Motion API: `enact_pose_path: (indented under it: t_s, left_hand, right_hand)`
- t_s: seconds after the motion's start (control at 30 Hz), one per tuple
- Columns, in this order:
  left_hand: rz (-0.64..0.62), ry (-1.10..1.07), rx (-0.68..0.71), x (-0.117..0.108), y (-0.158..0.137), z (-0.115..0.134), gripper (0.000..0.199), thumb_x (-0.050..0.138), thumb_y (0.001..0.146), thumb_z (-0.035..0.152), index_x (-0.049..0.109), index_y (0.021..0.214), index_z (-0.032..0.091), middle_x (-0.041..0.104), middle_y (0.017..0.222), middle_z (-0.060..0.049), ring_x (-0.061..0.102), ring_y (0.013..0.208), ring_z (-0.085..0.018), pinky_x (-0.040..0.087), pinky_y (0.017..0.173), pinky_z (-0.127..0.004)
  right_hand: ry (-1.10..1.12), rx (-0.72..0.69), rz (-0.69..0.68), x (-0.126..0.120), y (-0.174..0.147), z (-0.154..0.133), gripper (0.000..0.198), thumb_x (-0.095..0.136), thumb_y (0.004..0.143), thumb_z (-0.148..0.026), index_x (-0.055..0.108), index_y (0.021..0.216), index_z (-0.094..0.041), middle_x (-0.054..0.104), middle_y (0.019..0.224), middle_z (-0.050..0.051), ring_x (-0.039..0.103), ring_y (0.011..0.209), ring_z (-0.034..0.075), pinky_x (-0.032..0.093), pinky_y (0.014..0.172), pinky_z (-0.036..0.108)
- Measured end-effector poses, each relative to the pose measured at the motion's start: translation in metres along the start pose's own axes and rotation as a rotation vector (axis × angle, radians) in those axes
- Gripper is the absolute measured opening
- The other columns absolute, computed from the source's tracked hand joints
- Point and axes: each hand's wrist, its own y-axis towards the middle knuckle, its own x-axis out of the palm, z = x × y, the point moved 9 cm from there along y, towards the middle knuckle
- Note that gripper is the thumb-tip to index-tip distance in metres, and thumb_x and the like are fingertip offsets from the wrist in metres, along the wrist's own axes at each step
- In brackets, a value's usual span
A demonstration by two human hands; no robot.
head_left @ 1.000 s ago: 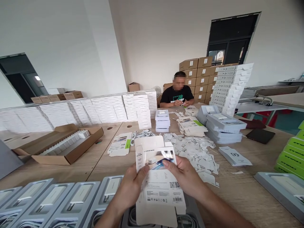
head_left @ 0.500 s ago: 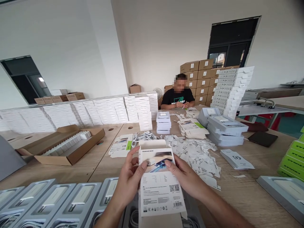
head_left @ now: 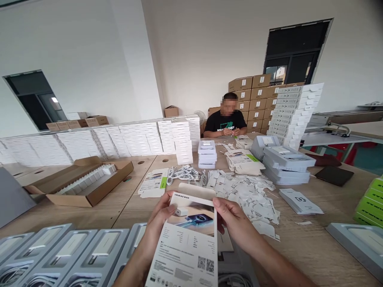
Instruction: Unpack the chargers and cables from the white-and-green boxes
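Between my two hands is a white printed charger box [head_left: 187, 243], tilted, with its back panel towards me and its far end flap standing open. My left hand [head_left: 160, 219] grips its left edge near the top, thumb on the printed face. My right hand [head_left: 231, 217] pinches the upper right edge, the fingers partly behind the box. Beneath and beside it lie grey trays [head_left: 103, 249] holding white charger plugs and coiled cables. Just beyond the box are white cables [head_left: 184, 173] and a flat unfolded carton [head_left: 154, 183].
White paper scraps [head_left: 248, 195] cover the middle. Leaflets [head_left: 301, 201], stacked filled trays [head_left: 284, 159] and green boxes [head_left: 371, 205] stand right. An open brown carton [head_left: 89, 193] with white blocks lies left. White boxes [head_left: 125, 139] line the back; a co-worker [head_left: 226, 119] sits opposite.
The box has gone from flat and upright in view to tilted and fuller in shape, closer to me. My right thumb has moved off its face to the upper right edge.
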Motion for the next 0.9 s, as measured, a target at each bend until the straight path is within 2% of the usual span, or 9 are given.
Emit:
enact_pose_path:
  t_s: [0.13, 0.3, 0.43, 0.5, 0.6, 0.7, 0.77, 0.83, 0.9]
  left_hand:
    - [-0.099, -0.002, -0.088, 0.005, 0.000, -0.011, 0.034, 0.068, 0.068, 0.035, 0.059, 0.098, 0.021, 0.065, 0.082, -0.003, 0.060, 0.067, -0.017, 0.043, 0.062, -0.025]
    - [-0.179, 0.048, -0.122, 0.013, -0.003, -0.020, 0.035, 0.065, 0.070, 0.040, 0.058, 0.098, 0.020, 0.064, 0.081, -0.006, 0.061, 0.069, -0.021, 0.043, 0.062, -0.028]
    - [-0.205, 0.088, -0.118, 0.014, -0.003, -0.019, 0.036, 0.064, 0.071, 0.038, 0.059, 0.101, 0.019, 0.065, 0.083, -0.007, 0.060, 0.071, -0.021, 0.042, 0.064, -0.028]
    - [-0.222, 0.115, -0.123, 0.015, -0.004, -0.018, 0.036, 0.063, 0.071, 0.037, 0.059, 0.102, 0.019, 0.064, 0.083, -0.006, 0.059, 0.070, -0.020, 0.041, 0.063, -0.027]
    - [-0.243, 0.134, -0.134, 0.018, -0.008, -0.014, 0.035, 0.064, 0.073, 0.037, 0.059, 0.102, 0.019, 0.062, 0.085, -0.005, 0.057, 0.070, -0.018, 0.040, 0.064, -0.026]
    - [-0.281, 0.163, -0.144, 0.024, -0.014, -0.011, 0.031, 0.062, 0.077, 0.032, 0.059, 0.104, 0.018, 0.060, 0.086, -0.004, 0.055, 0.074, -0.018, 0.039, 0.067, -0.027]
    - [-0.299, 0.182, -0.144, 0.026, -0.016, -0.010, 0.029, 0.060, 0.079, 0.030, 0.057, 0.106, 0.018, 0.060, 0.088, -0.004, 0.055, 0.076, -0.018, 0.039, 0.069, -0.027]
    - [-0.306, 0.196, -0.139, 0.028, -0.016, -0.009, 0.031, 0.060, 0.080, 0.030, 0.056, 0.108, 0.018, 0.061, 0.090, -0.005, 0.055, 0.077, -0.018, 0.039, 0.070, -0.028]
    - [-0.316, 0.207, -0.131, 0.029, -0.015, -0.008, 0.032, 0.060, 0.079, 0.029, 0.056, 0.109, 0.017, 0.062, 0.089, -0.005, 0.056, 0.078, -0.018, 0.040, 0.070, -0.027]
  right_hand:
    - [0.006, 0.021, 0.112, -0.021, 0.003, -0.003, 0.041, 0.058, 0.087, -0.051, 0.060, 0.122, -0.029, 0.052, 0.066, -0.004, 0.045, 0.054, 0.010, 0.035, 0.048, 0.021]
    - [-0.251, -0.067, 0.108, -0.027, 0.005, -0.011, 0.025, 0.066, 0.084, -0.042, 0.073, 0.098, -0.024, 0.061, 0.081, 0.002, 0.055, 0.073, 0.016, 0.043, 0.064, 0.027]
    - [-0.362, -0.306, 0.108, -0.022, 0.001, -0.027, 0.015, 0.065, 0.085, -0.034, 0.075, 0.089, -0.024, 0.057, 0.079, 0.002, 0.056, 0.071, 0.015, 0.042, 0.064, 0.029]
    - [-0.377, -0.348, 0.077, -0.020, 0.001, -0.031, 0.014, 0.065, 0.084, -0.032, 0.075, 0.085, -0.024, 0.056, 0.081, 0.002, 0.056, 0.071, 0.015, 0.042, 0.064, 0.028]
    - [-0.249, -0.162, 0.004, -0.020, 0.005, -0.017, 0.017, 0.068, 0.082, -0.037, 0.073, 0.080, -0.020, 0.059, 0.080, 0.002, 0.055, 0.071, 0.014, 0.040, 0.063, 0.027]
    - [0.073, 0.118, 0.017, -0.022, 0.005, 0.007, 0.026, 0.072, 0.078, -0.044, 0.067, 0.077, -0.018, 0.059, 0.071, -0.001, 0.051, 0.062, 0.011, 0.038, 0.057, 0.023]
    - [0.234, 0.274, 0.024, -0.018, 0.002, 0.021, 0.031, 0.075, 0.073, -0.046, 0.065, 0.084, -0.020, 0.060, 0.071, -0.002, 0.051, 0.060, 0.011, 0.038, 0.055, 0.023]
    - [0.253, 0.389, -0.012, -0.011, -0.002, 0.031, 0.037, 0.078, 0.069, -0.047, 0.065, 0.090, -0.020, 0.062, 0.074, -0.001, 0.053, 0.062, 0.012, 0.040, 0.056, 0.023]
    - [0.181, 0.404, -0.040, -0.009, -0.004, 0.032, 0.039, 0.080, 0.066, -0.048, 0.065, 0.087, -0.018, 0.062, 0.073, -0.001, 0.053, 0.062, 0.013, 0.040, 0.056, 0.023]
